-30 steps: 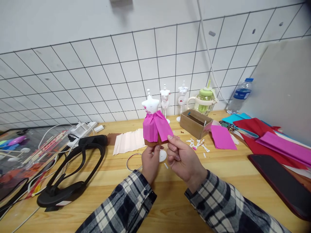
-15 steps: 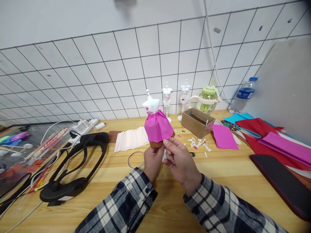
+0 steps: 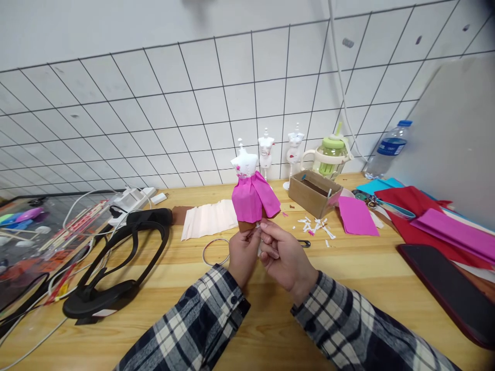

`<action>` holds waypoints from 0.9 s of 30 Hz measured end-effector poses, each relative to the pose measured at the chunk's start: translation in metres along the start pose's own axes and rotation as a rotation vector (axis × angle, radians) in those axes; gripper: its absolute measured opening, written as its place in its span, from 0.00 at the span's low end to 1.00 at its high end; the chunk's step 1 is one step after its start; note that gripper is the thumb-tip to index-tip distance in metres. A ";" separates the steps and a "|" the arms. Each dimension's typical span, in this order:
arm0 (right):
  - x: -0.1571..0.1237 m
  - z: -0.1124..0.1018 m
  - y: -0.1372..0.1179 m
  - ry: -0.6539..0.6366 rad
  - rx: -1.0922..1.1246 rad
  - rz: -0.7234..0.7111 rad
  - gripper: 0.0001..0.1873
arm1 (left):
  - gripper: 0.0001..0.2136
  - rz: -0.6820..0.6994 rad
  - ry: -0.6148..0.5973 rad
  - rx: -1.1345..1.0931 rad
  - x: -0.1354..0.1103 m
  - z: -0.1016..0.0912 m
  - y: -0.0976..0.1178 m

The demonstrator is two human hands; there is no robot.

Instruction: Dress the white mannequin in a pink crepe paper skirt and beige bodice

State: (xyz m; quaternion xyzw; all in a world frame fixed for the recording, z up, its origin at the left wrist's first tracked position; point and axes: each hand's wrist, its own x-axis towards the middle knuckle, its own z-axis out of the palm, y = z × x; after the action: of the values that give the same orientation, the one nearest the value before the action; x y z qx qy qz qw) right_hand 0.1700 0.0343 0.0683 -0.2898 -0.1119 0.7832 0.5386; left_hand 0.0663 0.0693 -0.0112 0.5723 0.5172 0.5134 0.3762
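A small white dress-form mannequin (image 3: 245,164) stands upright between my hands, wearing a pleated pink paper skirt (image 3: 249,198) over a brown layer (image 3: 247,225). My left hand (image 3: 243,253) is closed round its lower part, just under the brown hem. The fingers of my right hand (image 3: 284,252) are pinched beside the hem, touching or nearly touching the left fingertips; a small white bit shows there, too small to name. The skirt's right side flares outward above my right hand. The mannequin's base is hidden by my hands.
Two white mannequins (image 3: 266,149) stand by the tiled wall, near a cardboard box (image 3: 315,193) and a green-lidded cup (image 3: 332,154). White scraps (image 3: 317,226) lie right of my hands. A black headset (image 3: 116,273) is at left, a phone (image 3: 444,288) at right.
My right fingers have left the pink skirt's hem and now pinch lower, beside the brown layer. The skirt's right side has swung outward, and the mannequin has shifted slightly right.
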 end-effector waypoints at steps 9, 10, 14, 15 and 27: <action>0.003 -0.001 -0.009 -0.052 0.163 0.105 0.12 | 0.12 0.026 0.007 0.010 -0.001 0.000 0.003; 0.004 -0.002 -0.010 -0.057 0.179 0.112 0.12 | 0.13 0.031 0.009 0.013 -0.001 0.000 0.003; 0.005 -0.003 -0.015 -0.057 0.231 0.147 0.12 | 0.13 0.053 0.013 0.024 -0.001 0.000 0.004; 0.005 -0.003 -0.016 -0.054 0.240 0.151 0.12 | 0.13 0.057 0.018 0.028 -0.002 0.000 0.004; -0.005 0.001 -0.027 -0.102 0.250 0.102 0.13 | 0.13 0.082 0.030 0.029 0.001 0.000 0.005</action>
State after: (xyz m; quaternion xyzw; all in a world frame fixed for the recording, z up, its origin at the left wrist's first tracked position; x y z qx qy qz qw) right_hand 0.1912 0.0404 0.0841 -0.1856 -0.0256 0.8311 0.5236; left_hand 0.0672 0.0696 -0.0065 0.5905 0.5063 0.5295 0.3386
